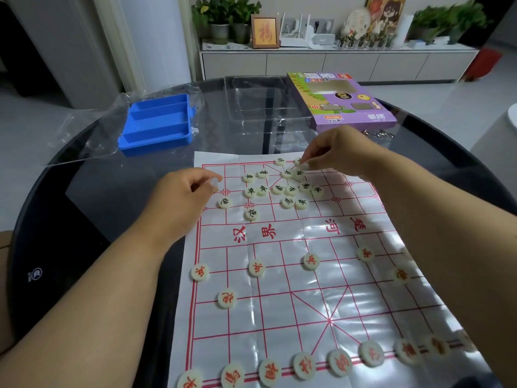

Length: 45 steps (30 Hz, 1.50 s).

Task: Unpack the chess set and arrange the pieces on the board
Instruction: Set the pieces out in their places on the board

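Over far half of board (279, 233): both hands pinching 1 piece each, left hand (184, 197), right hand (338, 155); risk of nudging clustered black pieces (279, 189).

Dim indoor light, with glare on what we see nearest us

We find white glare on the glossy board sheet (321, 275), wide-angle bending at the edges, blurred plants (447, 21) far right, and soft near pieces (372, 352).

A home living room: low sideboard (335, 64) with potted plants (223, 18) (a router (293, 32) too).
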Motion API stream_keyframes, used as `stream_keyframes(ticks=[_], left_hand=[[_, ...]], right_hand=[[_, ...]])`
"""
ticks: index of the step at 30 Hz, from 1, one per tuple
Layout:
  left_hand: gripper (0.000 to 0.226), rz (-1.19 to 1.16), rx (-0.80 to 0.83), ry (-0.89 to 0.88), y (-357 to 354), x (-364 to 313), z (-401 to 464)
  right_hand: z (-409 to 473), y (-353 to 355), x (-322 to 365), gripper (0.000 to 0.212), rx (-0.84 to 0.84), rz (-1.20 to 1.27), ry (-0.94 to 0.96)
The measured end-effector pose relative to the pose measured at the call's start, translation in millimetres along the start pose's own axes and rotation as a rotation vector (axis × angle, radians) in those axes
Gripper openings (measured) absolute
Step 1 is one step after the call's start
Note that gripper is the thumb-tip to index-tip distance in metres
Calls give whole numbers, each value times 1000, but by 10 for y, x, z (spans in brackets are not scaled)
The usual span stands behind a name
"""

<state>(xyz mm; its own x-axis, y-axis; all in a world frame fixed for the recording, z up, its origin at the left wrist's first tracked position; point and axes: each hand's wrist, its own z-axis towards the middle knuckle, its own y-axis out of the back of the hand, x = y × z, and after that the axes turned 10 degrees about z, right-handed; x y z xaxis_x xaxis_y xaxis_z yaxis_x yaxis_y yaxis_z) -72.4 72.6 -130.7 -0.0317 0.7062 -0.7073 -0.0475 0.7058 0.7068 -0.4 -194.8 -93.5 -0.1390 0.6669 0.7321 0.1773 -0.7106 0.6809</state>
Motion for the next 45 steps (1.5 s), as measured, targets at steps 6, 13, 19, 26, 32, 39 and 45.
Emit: stream_keyframes(ticks=[6,13,19,26,32,39,45], left_hand=[[20,-1,-3,-2,4,-11,-3],[23,-6,0,2,9,-16,-13],[21,7,-2,1,10,-24,-3],[23,10,-19,2,8,-7,4],[22,-11,-30,-6,1,6,11],[20,-21,-19,-4,4,-1,2],[16,0,-21,-8,4,-11,2]], right_hand=[[-20,122,81,25,326,-340,-72],[-13,118,69,14,288,-338,-47],[157,-70,221,14,-48,-143,94],[488,-527,376,15,-7,-283,154],[543,-509,383,22,74,-285,160],[508,-506,359,24,89,-335,182],[503,-440,322,20,92,-257,196]])
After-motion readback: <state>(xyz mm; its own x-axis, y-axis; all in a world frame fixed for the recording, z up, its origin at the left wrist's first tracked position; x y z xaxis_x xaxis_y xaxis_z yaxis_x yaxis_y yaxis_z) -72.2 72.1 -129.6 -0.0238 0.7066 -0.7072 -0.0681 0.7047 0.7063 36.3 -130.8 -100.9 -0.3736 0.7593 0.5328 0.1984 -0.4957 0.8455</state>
